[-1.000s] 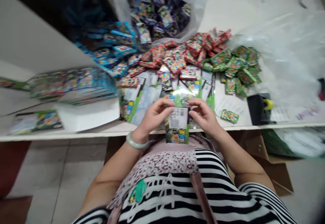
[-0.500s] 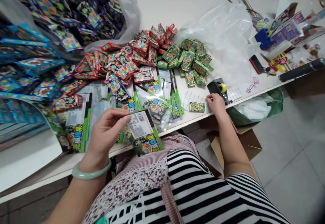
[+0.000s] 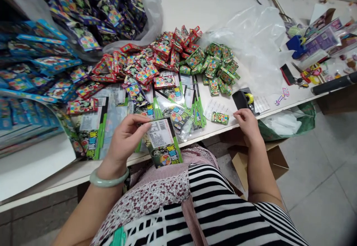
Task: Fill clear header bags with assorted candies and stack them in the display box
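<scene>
My left hand (image 3: 125, 138) pinches the top edge of a printed pouch (image 3: 164, 147), black and green with a white barcode panel. The pouch hangs over the table's front edge. My right hand (image 3: 247, 123) is at the edge near a white label sheet (image 3: 213, 106), thumb and fingertip pressed together; whatever is between them is too small to make out. One small green candy box (image 3: 220, 118) lies on that sheet, just left of my right fingers. Right behind the hand stands a black tape dispenser (image 3: 242, 99) with a yellow core.
Red boxes (image 3: 164, 48) and green boxes (image 3: 214, 61) lie in heaps behind more flat pouches (image 3: 177, 115). Purple boxes (image 3: 108, 11) fill a plastic bag at the back left; blue boxes (image 3: 47, 60) are at the left. Scissors (image 3: 305, 75) lie to the right. An open carton (image 3: 275, 160) stands below the table.
The whole scene has shifted slightly right as the camera turned. My left hand still holds the pouch, and my right hand remains pinched beside the label sheet.
</scene>
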Demonstrator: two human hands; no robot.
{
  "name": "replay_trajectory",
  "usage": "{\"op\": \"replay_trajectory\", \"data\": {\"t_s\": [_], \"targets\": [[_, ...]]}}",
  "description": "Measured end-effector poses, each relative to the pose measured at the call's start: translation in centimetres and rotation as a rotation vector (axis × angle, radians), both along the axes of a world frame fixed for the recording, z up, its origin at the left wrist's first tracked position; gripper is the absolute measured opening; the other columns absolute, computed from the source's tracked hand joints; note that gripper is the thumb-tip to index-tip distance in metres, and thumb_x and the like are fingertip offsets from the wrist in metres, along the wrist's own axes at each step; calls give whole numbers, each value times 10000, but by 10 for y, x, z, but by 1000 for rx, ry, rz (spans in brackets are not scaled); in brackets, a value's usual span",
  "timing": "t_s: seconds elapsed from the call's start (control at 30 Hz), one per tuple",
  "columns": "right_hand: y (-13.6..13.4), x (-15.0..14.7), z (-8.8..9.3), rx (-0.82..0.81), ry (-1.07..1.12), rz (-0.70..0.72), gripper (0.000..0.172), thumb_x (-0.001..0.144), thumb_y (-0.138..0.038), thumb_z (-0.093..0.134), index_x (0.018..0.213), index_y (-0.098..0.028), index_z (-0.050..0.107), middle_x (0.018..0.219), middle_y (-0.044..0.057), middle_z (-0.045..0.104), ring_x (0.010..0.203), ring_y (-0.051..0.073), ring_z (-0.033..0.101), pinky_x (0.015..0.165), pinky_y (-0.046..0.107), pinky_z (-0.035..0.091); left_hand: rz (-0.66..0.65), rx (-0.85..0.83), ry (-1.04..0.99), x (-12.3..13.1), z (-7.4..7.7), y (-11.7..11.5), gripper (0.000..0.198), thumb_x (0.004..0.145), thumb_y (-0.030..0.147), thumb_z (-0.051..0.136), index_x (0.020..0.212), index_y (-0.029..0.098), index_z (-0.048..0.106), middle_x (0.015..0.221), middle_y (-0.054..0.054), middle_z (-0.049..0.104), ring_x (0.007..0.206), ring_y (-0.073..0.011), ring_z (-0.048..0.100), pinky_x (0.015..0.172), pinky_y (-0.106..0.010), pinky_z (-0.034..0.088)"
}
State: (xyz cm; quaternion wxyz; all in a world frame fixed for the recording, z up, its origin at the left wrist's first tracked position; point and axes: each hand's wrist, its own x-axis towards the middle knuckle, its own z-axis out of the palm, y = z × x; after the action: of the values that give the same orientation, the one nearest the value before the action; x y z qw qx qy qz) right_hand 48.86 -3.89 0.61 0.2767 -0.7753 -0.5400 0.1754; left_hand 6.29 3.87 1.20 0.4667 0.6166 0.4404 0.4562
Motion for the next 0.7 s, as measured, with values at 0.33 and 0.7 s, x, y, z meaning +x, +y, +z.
{"op": "replay_trajectory", "data": {"t_s": [0.33,0.7], "targets": [[70,-180,107,-17,497,785,199,865,-411,665,814,-218,660,767,18,669,705,154,589,674,299,482,-59,87,54,18,12,-11,152,911,353,643,858,212,620,818,-19,629,791,-153,588,753,-310,481],[98,-218,84,-110,307,860,143,822,-331,681,752,-211,650,620,-29,586,564,110,475,571,281,364,-85,56,-31,12,15,-13,225,958,404,563,846,211,592,814,-16,601,791,-158,558,750,-315,459]]}}
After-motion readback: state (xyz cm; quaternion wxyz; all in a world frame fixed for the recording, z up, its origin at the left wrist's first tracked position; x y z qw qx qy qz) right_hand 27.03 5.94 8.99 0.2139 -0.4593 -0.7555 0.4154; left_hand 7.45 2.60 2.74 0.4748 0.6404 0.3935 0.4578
